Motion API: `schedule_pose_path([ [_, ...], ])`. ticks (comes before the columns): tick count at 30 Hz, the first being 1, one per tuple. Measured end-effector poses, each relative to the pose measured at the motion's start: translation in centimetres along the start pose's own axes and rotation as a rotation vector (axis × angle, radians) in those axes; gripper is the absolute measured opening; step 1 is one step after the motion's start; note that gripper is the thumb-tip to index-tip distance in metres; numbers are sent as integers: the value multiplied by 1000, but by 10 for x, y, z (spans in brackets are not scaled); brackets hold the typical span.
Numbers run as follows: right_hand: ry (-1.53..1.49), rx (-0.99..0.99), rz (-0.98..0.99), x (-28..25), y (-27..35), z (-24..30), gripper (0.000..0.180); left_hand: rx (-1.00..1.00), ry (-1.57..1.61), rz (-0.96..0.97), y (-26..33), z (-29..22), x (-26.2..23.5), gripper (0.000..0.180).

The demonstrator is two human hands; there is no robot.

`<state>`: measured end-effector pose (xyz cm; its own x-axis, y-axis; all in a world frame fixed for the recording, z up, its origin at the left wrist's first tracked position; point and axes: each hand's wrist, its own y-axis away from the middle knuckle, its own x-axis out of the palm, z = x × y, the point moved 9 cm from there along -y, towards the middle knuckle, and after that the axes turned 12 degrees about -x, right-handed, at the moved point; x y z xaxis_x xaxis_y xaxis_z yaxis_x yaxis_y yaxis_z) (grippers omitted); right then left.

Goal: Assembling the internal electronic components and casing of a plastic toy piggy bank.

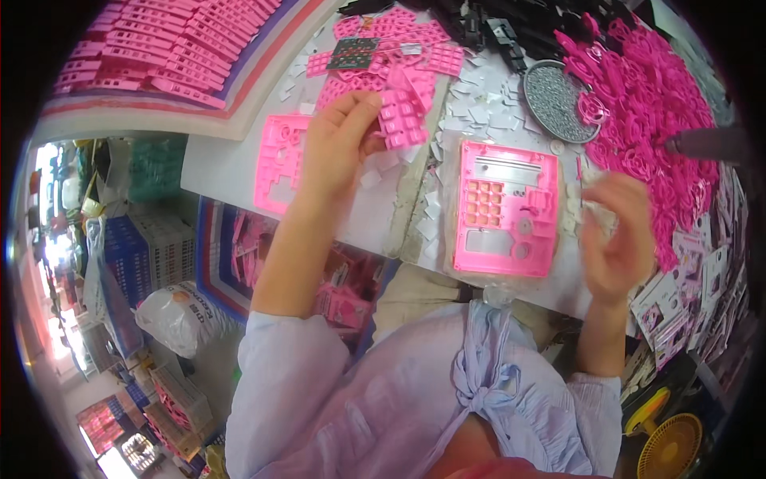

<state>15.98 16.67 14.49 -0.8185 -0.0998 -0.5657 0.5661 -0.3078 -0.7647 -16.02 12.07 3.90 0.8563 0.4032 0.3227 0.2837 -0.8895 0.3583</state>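
My left hand (339, 140) is closed on a pink keypad (401, 120) with raised square buttons, held above the table. Below and to its right lies a pink plastic housing (507, 209) on a clear-wrapped base, its inside facing up, with a button grid, a silver strip and round recesses. To the right of that housing hovers my right hand (618, 231), slightly blurred, thumb and fingers curved apart; I see nothing held in it. Another pink housing part (279, 160) lies partly behind my left forearm.
Behind the left hand are piled pink keypads (431, 36) and a dark circuit board (355, 53). A round dish of small metal screws (554, 100) stands beside a heap of pink loops (638, 104). White pieces (479, 108) litter the table. Stacked pink parts (167, 44) fill the far left.
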Motion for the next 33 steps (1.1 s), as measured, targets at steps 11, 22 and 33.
schedule_pose_path([
  [11,-693,709,-68,136,-12,-94,31,23,108,156,36,27,23,20],
  [22,-54,-114,187,89,-39,24,54,-143,380,207,44,51,29,16],
  [33,-412,177,123,79,-8,30,33,60,84,377,71,54,79,25],
])
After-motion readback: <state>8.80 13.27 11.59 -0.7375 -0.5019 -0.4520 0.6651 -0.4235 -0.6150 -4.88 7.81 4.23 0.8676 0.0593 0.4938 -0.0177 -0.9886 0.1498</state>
